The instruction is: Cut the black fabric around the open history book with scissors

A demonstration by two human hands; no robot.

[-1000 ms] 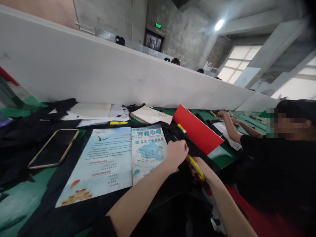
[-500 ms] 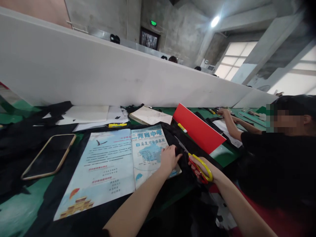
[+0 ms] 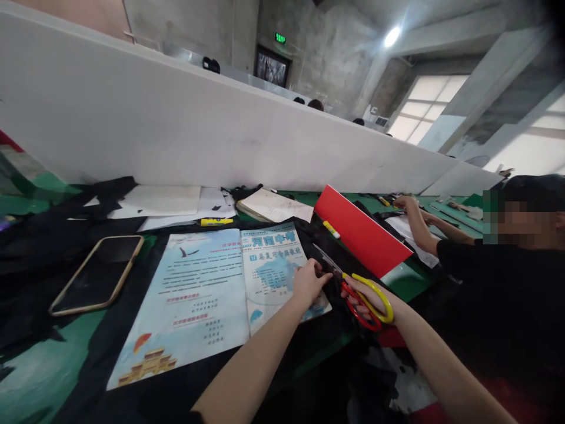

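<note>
An opened booklet with a pale blue printed cover (image 3: 207,294) lies on black cloth (image 3: 95,353). My left hand (image 3: 312,280) rests at the booklet's right edge, its thumb and fingers pinched on the black cloth there. Just to its right, my right hand (image 3: 359,300) holds scissors (image 3: 374,297) with yellow and red handles. Their blades point up and left, over the black cloth beside the booklet. The handles are spread more than the blades, whose lower part merges with the dark cloth.
A phone (image 3: 97,275) lies at the left. Behind the booklet are a yellow marker (image 3: 216,222), white sheets (image 3: 170,200) and a book (image 3: 273,206). A red folder (image 3: 357,229) stands tilted near a glue stick (image 3: 331,229). Another person (image 3: 498,294) works at the right, near a white partition (image 3: 198,123).
The whole view has shifted slightly, so things sit a little further right. The scissor handles have spread apart, and my left fingers have drawn closer together at the cloth.
</note>
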